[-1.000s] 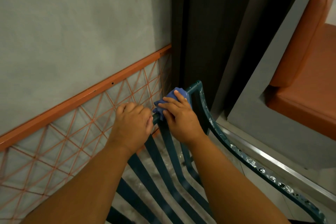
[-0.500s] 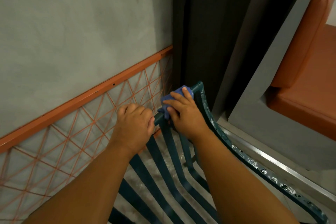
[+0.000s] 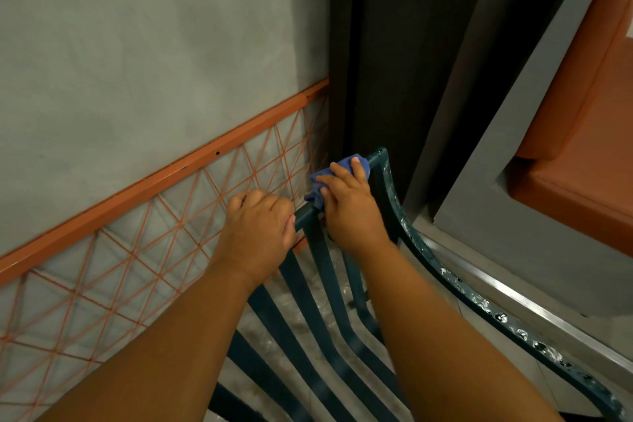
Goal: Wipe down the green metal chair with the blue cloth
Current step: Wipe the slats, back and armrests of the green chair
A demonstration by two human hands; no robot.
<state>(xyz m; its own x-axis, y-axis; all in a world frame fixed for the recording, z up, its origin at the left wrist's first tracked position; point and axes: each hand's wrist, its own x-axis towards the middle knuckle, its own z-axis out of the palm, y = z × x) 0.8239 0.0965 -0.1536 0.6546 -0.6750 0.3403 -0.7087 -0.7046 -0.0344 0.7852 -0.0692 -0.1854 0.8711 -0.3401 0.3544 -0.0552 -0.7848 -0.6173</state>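
Blue cloth (image 3: pixel 342 178) sits bunched on the top rail of the green chair (image 3: pixel 385 181), close to the rail's right corner where the side frame curves down. My right hand (image 3: pixel 349 205) is on top of it, fingers (image 3: pixel 357 168) laid over the cloth and curled down round it and the rail, pressing it on the metal. A fold of cloth pokes out left of my thumb side, another bit shows past my fingertips.

My left hand (image 3: pixel 260 229) grips the same top rail just left of the cloth, fingers wrapped over the bar, knuckles up. Short bare stretch of rail between my two hands.

Chair back slats run down from the rail toward me, under both forearms. Right side frame has white chipped spots along it.

No containers in view, nothing held in anything.

Versus a second ago: my right hand and cloth have slid right along the rail, nearer the corner. Gap between my hands is wider. My left hand keeps the same grip on the same spot.

Around: grey wall (image 3: pixel 137 62) with an orange strip (image 3: pixel 164 171) and orange wire grid (image 3: pixel 120 267) behind the chair, dark door (image 3: pixel 404 62) beyond the corner, orange cushioned seat (image 3: pixel 582 164) at right.
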